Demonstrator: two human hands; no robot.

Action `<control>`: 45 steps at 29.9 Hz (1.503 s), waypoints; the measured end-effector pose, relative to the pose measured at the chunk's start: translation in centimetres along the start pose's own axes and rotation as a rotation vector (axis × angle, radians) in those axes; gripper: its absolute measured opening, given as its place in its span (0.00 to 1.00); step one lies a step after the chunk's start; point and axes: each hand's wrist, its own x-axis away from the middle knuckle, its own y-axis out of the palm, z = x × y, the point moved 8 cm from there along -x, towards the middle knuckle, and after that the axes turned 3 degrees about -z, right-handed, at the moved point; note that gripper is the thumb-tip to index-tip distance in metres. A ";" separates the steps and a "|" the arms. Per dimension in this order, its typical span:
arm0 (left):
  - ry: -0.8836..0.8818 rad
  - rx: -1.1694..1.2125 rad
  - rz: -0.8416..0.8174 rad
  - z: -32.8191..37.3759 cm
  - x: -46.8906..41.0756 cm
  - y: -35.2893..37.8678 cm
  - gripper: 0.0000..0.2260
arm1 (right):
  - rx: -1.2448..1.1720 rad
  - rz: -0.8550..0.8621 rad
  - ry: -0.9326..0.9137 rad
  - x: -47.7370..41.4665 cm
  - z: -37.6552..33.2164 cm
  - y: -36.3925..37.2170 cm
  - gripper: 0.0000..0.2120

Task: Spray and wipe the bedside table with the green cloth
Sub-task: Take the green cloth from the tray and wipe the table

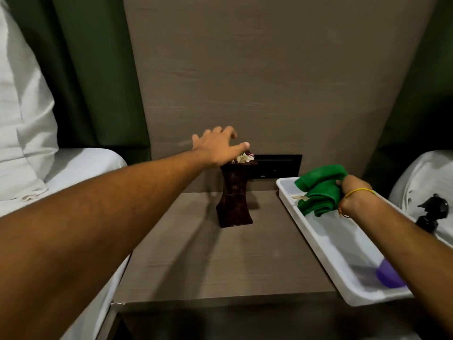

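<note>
At centre frame our left hand spreads wide over the top of a dark brown holder stuffed with pale packets, standing on the bedside table. At right, our right hand grips the bunched green cloth above a white tray; a purple object lies at its lower end.

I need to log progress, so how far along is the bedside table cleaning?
Early stage. The right hand grips the folded green cloth over the white plastic tray. The left hand reaches over the dark brown vase standing on the grey wooden tabletop. No wiping underway; spraying and wiping seem left.
</note>
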 end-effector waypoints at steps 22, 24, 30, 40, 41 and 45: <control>0.172 0.045 -0.276 1.3 -3.8 5.5 0.11 | 0.885 -0.360 -1.744 14.4 7.3 14.3 0.25; 0.173 0.038 -0.284 1.1 -4.0 5.6 0.14 | 0.898 -0.365 -1.816 14.0 7.4 14.1 0.25; 0.088 0.083 -0.267 0.5 -4.2 5.7 0.23 | 1.049 -0.517 -1.855 12.3 9.7 14.5 0.19; 0.084 0.106 -0.263 0.4 -4.3 6.0 0.25 | 1.415 -1.198 -1.363 12.3 17.3 15.4 0.16; 0.090 0.103 -0.273 0.6 -4.3 6.1 0.26 | 1.410 -1.224 -1.271 12.3 17.8 15.4 0.15; 0.080 0.106 -0.286 0.4 -4.4 6.2 0.27 | 1.378 -1.227 -0.965 11.9 18.8 16.3 0.14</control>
